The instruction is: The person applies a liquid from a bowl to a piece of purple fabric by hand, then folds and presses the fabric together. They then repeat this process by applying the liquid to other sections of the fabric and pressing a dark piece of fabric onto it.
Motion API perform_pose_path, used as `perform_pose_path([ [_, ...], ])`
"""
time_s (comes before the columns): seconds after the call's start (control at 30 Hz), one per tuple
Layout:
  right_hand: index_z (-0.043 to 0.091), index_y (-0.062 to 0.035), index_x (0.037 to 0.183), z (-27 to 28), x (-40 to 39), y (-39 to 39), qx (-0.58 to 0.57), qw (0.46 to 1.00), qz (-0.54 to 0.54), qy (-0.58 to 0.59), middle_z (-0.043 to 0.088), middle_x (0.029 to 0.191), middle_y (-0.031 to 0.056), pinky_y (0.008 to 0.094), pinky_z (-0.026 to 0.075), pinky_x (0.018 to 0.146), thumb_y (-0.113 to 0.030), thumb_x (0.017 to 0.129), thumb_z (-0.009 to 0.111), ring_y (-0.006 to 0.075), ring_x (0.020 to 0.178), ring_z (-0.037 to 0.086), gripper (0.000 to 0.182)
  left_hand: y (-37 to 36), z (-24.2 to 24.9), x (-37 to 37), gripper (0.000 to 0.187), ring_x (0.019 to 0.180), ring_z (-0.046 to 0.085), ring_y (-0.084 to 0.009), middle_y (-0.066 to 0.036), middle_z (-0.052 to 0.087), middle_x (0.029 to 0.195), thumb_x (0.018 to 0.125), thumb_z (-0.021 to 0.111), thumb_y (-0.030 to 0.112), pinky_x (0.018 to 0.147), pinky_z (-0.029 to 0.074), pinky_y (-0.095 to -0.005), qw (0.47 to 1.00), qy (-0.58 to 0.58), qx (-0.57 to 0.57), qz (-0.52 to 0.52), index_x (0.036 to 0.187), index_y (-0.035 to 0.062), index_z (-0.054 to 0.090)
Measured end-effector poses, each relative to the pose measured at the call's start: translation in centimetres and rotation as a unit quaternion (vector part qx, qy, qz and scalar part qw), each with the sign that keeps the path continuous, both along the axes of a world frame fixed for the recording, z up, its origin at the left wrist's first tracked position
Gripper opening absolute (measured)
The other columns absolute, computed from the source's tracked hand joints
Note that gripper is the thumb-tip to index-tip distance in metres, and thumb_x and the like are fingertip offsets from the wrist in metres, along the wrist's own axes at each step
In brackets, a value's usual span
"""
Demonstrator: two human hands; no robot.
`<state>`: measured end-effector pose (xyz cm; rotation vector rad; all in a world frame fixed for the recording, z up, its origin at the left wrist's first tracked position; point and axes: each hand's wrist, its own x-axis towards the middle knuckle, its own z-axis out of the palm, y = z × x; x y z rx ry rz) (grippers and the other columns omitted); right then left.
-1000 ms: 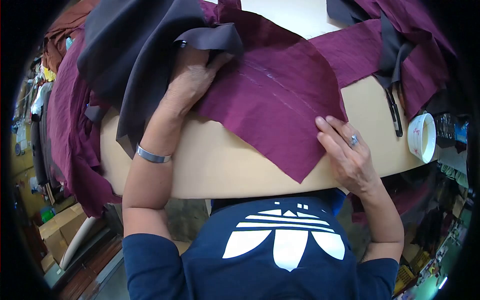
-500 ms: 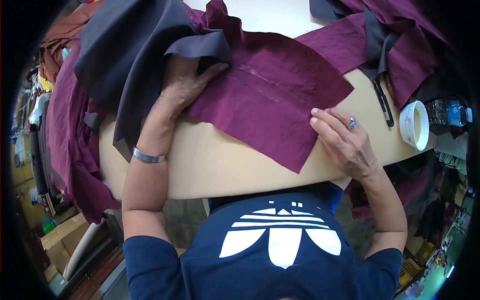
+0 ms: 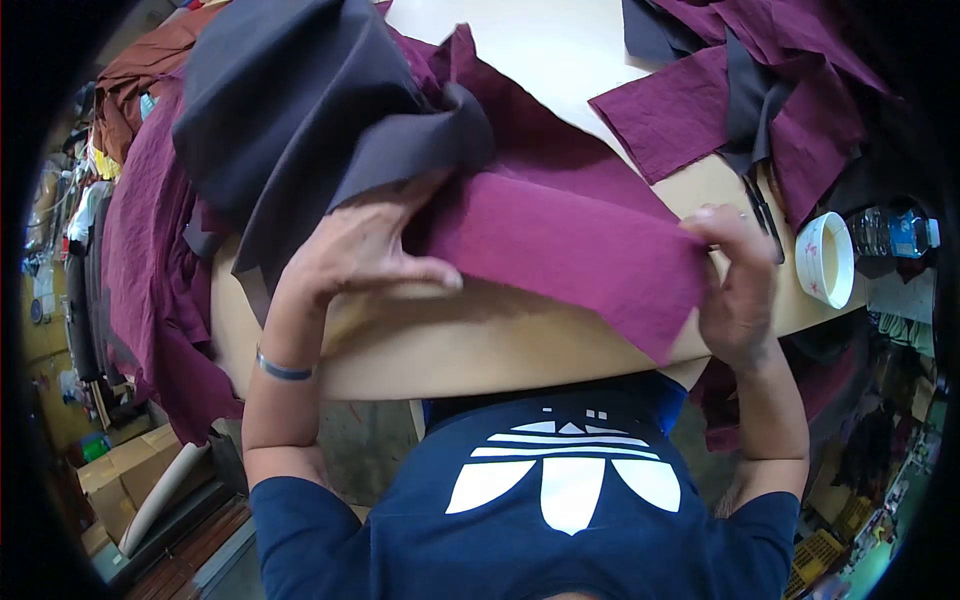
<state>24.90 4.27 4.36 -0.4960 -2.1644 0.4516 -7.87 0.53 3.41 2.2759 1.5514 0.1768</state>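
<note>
Maroon cloth (image 3: 570, 240) now lifted w/ both hands.

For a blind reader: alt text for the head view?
Both hands, left hand and right hand, lift a maroon fabric piece above a tan worktable; dark grey cloth is draped beside it.

Maroon fabric piece (image 3: 570, 240) lifted, folded, above the table edge.

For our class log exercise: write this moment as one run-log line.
left hand: grips maroon cloth piece | right hand: pinches its other edge | cloth: lifted above table | dark grey fabric: draped beside left hand
</note>
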Motion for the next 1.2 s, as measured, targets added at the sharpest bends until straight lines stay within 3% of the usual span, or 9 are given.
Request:
perform_pose_path([
  [0.13, 0.047, 0.0009, 0.119, 3.5, -1.5, 1.5, -0.088, 0.991, -0.036, 0.089, 0.059, 0.104, 0.0111, 0.0244, 0.047, 0.079, 0.005, 0.086, 0.052, 0.014, 0.089, 0.058, 0.033, -2.2, 2.2, 2.4, 0.059, 0.105, 0.055, -0.0364, -0.023, 0.059, 0.11, 0.072, 0.057, 0.018, 0.094, 0.041, -0.0395, 0.99, 0.086, -0.107, 0.041, 0.128, 0.0024, 0.046],
  [0.2, 0.045, -0.0002, 0.12, 3.2, -1.2, 5.1, -0.025, 0.991, -0.118, -0.054, 0.056, 0.108, 0.0097, 0.0258, 0.045, 0.082, -0.007, 0.088, 0.05, 0.0136, 0.096, 0.055, 0.033, -1.9, 1.5, 2.0, 0.048, 0.102, 0.058, -0.033, -0.023, 0.06, 0.107, 0.076, 0.054, 0.014, 0.092, 0.043, -0.0372, 0.994, -0.087, -0.003, 0.062, 0.123, 0.0006, 0.051],
  [0.27, 0.045, -0.0022, 0.121, 0.2, -1.3, 9.2, -0.264, 0.963, -0.058, 0.009, 0.054, 0.112, 0.0082, 0.0268, 0.044, 0.085, -0.015, 0.089, 0.05, 0.0134, 0.1, 0.054, 0.035, -0.5, 1.9, 2.5, 0.03, 0.082, 0.061, -0.0214, -0.013, 0.066, 0.089, 0.085, 0.049, 0.011, 0.079, 0.046, -0.032, 0.952, -0.26, -0.063, 0.151, 0.11, -0.0032, 0.059],
  [0.3, 0.046, -0.0032, 0.12, -1.9, -1.7, 10.4, -0.482, 0.868, 0.018, 0.121, 0.056, 0.112, 0.0076, 0.0264, 0.046, 0.084, -0.013, 0.09, 0.051, 0.0124, 0.098, 0.056, 0.033, 0.8, 0.5, 0.9, 0.031, 0.063, 0.049, -0.0088, -0.001, 0.056, 0.071, 0.091, 0.05, 0.025, 0.059, 0.042, -0.0272, 0.906, -0.303, -0.209, 0.211, 0.099, -0.0028, 0.061],
  [0.37, 0.046, -0.0035, 0.118, -3.3, -3.1, 10.7, -0.574, 0.802, -0.033, 0.161, 0.062, 0.097, 0.0062, 0.0228, 0.05, 0.068, -0.008, 0.09, 0.054, 0.0083, 0.083, 0.059, 0.03, 1.5, -0.4, 0.4, 0.038, 0.056, 0.034, -0.0032, 0.007, 0.04, 0.063, 0.091, 0.052, 0.039, 0.047, 0.03, -0.0231, 0.882, -0.355, -0.209, 0.228, 0.091, 0.0017, 0.062],
  [0.63, 0.039, -0.0029, 0.13, -4.6, -2.7, 10.4, -0.578, 0.786, 0.051, 0.213, 0.06, 0.108, 0.0082, 0.0256, 0.051, 0.085, -0.003, 0.091, 0.043, 0.0119, 0.092, 0.061, 0.039, 1.6, 0.9, 1.6, 0.061, 0.07, 0.048, -0.0027, 0.004, 0.057, 0.079, 0.089, 0.048, 0.057, 0.062, 0.041, -0.021, 0.835, -0.42, -0.24, 0.263, 0.107, 0.0008, 0.064],
  [0.83, 0.046, -0.0025, 0.123, -5.1, -3.0, 10.8, -0.591, 0.749, 0.065, 0.293, 0.062, 0.103, 0.0092, 0.0241, 0.051, 0.081, -0.001, 0.09, 0.046, 0.012, 0.088, 0.062, 0.033, 1.0, 1.6, 3.2, 0.054, 0.085, 0.054, -0.0062, 0.0, 0.063, 0.093, 0.09, 0.054, 0.046, 0.079, 0.044, -0.0227, 0.816, -0.489, -0.176, 0.254, 0.107, -0.0044, 0.062],
  [0.97, 0.045, -0.0019, 0.123, -5.1, -3.0, 10.7, -0.584, 0.758, 0.05, 0.286, 0.063, 0.1, 0.0099, 0.0239, 0.051, 0.079, -0.001, 0.089, 0.049, 0.0118, 0.086, 0.062, 0.035, 1.5, 2.7, 2.5, 0.032, 0.077, 0.056, -0.0069, -0.001, 0.064, 0.085, 0.083, 0.069, 0.025, 0.073, 0.047, -0.0241, 0.835, -0.397, -0.333, 0.182, 0.1, -0.0024, 0.066],
  [1.2, 0.043, -0.0023, 0.125, -4.8, -3.4, 10.3, -0.53, 0.798, 0.063, 0.279, 0.063, 0.097, 0.0076, 0.022, 0.052, 0.076, 0.0, 0.09, 0.049, 0.0094, 0.083, 0.063, 0.035, 0.5, 2.0, 3.1, 0.02, 0.07, 0.051, -0.005, 0.003, 0.061, 0.075, 0.079, 0.07, 0.011, 0.068, 0.045, -0.0237, 0.852, -0.404, -0.294, 0.158, 0.091, -0.0048, 0.066],
])
